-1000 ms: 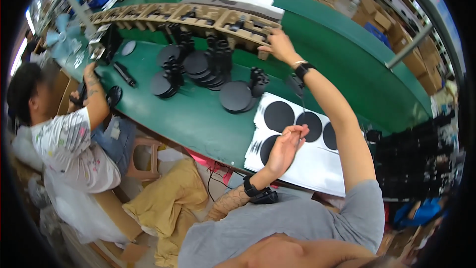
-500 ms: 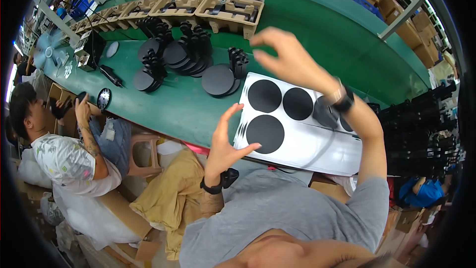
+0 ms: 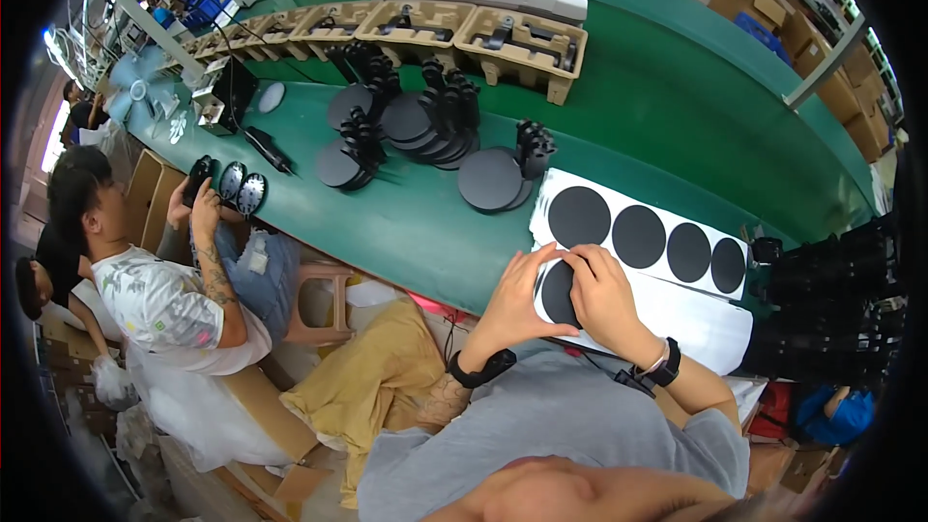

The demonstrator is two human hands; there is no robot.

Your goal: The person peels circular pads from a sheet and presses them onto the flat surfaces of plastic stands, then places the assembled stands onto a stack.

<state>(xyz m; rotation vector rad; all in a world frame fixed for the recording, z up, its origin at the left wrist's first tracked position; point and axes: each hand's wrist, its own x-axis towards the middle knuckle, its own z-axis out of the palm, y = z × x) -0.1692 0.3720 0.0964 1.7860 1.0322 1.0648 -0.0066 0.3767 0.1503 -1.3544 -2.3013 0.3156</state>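
Observation:
A white sheet (image 3: 681, 324) lies on the green bench in front of me, with a row of black round pads (image 3: 638, 237) along its far half. One more black round pad (image 3: 557, 295) sits at the near left, between my hands. My left hand (image 3: 517, 307) curves round its left side, thumb and forefinger spread wide apart at its near and far edges. Over its right part lies my right hand (image 3: 607, 302), fingers bent and tips together at the pad's far edge. Its thumb is mostly hidden. The two hands' fingertips nearly meet there.
Stacks of black discs with brackets (image 3: 491, 179) stand left of the sheet. Moulded cardboard trays (image 3: 522, 43) line the bench's back. Black parts are piled (image 3: 822, 300) at right. A co-worker (image 3: 169, 300) sits at left, handling a black part near a dark tool (image 3: 266, 149).
My right hand has come down from above the sheet's far side to the near left pad. My left hand has closed in on that pad. The view has shifted, and the far row of pads is uncovered.

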